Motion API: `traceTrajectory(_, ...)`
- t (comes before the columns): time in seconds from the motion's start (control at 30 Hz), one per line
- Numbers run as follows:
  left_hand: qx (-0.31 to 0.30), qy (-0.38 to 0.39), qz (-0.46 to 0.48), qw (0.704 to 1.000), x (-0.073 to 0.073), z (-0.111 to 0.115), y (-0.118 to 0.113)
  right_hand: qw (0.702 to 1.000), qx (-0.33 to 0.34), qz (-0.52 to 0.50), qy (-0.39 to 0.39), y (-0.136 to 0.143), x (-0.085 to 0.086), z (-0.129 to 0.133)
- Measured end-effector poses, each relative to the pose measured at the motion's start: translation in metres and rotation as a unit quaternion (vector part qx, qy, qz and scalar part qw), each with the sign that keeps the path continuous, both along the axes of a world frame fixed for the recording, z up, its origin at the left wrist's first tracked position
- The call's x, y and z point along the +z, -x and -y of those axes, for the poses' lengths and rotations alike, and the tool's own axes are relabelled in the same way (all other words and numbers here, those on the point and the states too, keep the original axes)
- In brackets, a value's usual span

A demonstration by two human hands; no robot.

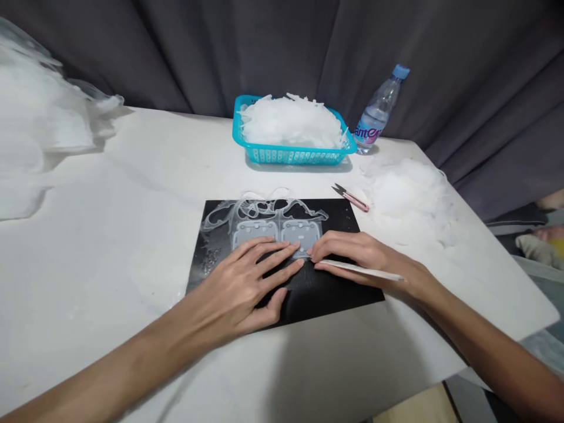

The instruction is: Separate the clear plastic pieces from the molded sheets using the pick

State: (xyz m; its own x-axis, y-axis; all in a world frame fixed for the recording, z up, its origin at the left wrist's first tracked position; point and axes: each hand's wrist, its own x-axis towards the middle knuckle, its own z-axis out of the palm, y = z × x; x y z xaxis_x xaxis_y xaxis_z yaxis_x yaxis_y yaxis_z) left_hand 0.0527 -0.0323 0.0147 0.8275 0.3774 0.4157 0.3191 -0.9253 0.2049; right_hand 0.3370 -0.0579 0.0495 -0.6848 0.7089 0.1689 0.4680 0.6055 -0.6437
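My left hand lies flat with its fingers spread over a sheet of clear, soft-looking plastic with two moulded rounded squares. Its fingertips press on the lower part of both squares. In my right hand is a slim white pen-shaped tool, pinched near its front end, which meets the lower right corner of the right square. The tool's tip is hidden by my fingers. Looped clear plastic scrap joins the squares along the top. Everything lies on a black mat.
Pink-handled thread snips lie behind the mat. A blue basket heaped with white translucent pieces stands at the back, beside a water bottle. More pieces pile up on the right and in a bag at the left. A dark curtain hangs behind.
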Motion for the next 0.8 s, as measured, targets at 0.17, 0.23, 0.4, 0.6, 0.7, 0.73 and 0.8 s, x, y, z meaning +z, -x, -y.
traceTrajectory(0.17,0.010,-0.010,-0.015,1.000,-0.002,-0.002,0.002,0.985,0.000,0.077,-0.157,0.008,-0.007,-0.001)
traceTrajectory(0.23,0.013,-0.014,-0.012,1.000,0.001,-0.001,0.004,0.972,-0.003,0.103,-0.212,0.011,-0.010,0.000)
traceTrajectory(0.4,0.065,0.063,0.069,0.993,0.021,0.015,0.002,0.952,-0.008,0.115,-0.285,0.019,-0.017,0.001)
traceTrajectory(0.6,0.214,0.602,0.095,0.763,0.030,0.029,-0.019,0.943,-0.093,0.048,-0.316,0.036,-0.017,0.008)
traceTrajectory(0.7,0.205,0.668,0.162,0.696,0.026,0.023,-0.024,0.934,-0.107,0.053,-0.335,0.045,-0.020,0.013)
traceTrajectory(0.73,0.203,0.668,0.176,0.694,0.024,0.021,-0.024,0.932,-0.108,0.058,-0.342,0.047,-0.021,0.014)
traceTrajectory(0.8,0.203,0.667,0.186,0.692,0.022,0.020,-0.022,0.930,-0.110,0.060,-0.347,0.049,-0.023,0.015)
